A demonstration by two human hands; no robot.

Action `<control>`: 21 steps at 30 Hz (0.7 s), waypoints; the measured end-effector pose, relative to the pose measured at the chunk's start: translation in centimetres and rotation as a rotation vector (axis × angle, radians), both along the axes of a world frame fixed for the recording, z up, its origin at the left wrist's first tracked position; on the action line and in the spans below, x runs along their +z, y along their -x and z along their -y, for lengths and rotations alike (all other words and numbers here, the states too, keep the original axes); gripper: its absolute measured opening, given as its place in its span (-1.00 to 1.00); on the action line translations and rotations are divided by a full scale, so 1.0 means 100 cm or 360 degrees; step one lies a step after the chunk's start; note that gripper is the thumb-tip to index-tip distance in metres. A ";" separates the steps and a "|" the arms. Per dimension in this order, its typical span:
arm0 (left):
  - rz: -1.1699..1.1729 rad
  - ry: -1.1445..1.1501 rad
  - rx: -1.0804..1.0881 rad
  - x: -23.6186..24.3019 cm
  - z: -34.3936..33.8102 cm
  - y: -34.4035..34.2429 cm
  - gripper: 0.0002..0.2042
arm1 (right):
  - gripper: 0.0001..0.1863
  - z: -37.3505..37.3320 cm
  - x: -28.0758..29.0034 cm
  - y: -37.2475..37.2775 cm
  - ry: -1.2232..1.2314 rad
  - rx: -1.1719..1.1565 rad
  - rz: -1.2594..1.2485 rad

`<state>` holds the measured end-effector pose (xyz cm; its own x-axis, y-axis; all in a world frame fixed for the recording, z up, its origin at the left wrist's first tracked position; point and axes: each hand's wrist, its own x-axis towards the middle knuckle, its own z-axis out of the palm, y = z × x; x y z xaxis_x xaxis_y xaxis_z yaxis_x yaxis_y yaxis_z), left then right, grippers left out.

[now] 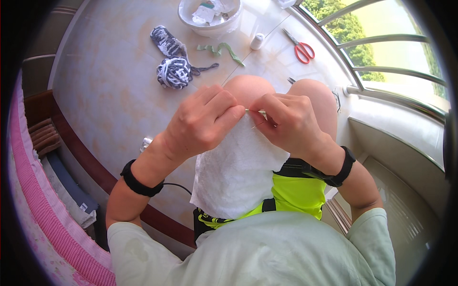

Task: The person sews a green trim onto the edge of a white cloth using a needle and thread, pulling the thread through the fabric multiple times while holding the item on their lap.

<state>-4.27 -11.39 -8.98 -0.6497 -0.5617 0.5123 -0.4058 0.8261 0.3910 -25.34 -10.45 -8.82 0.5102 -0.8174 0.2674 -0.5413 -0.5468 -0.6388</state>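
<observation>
A white towel-like cloth (234, 171) is draped over my lap and knee. My left hand (202, 121) pinches its upper edge at a short, pale yellow-green strip (247, 110), with thumb and index finger together. My right hand (291, 119) has its fingers curled and pinched just right of that spot, touching the same edge. A thin, shiny sliver, possibly a needle (259, 124), shows by my right fingers; its exact shape is hard to make out.
On the tiled floor (105, 95) lie grey-white yarn (172, 72), a green ribbon (222, 50), a white spool (257, 41), red-handled scissors (303, 52) and a plastic-lined bin (210, 28). A railed window (377, 40) is at right, a pink bedcover (43, 200) at left.
</observation>
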 end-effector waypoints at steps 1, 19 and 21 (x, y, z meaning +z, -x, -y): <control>-0.0003 0.0001 0.0000 -0.001 -0.001 0.001 -0.77 | -0.82 0.000 0.000 0.000 0.0057 0.0005 -0.0017; -0.0443 -0.1374 0.0091 -0.010 0.004 -0.028 -0.90 | -0.83 0.003 0.004 -0.005 0.0116 0.0123 -0.0065; -0.0370 -0.1263 0.0070 -0.011 0.004 -0.029 -0.91 | -0.84 0.002 0.006 -0.007 0.0130 0.0126 -0.0094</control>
<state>-1.37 -11.79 -10.07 -0.5449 -0.8354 0.0714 -0.2682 0.2544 0.9292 -24.67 -10.68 -8.23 0.5889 -0.7508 0.2990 -0.5299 -0.6381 -0.5586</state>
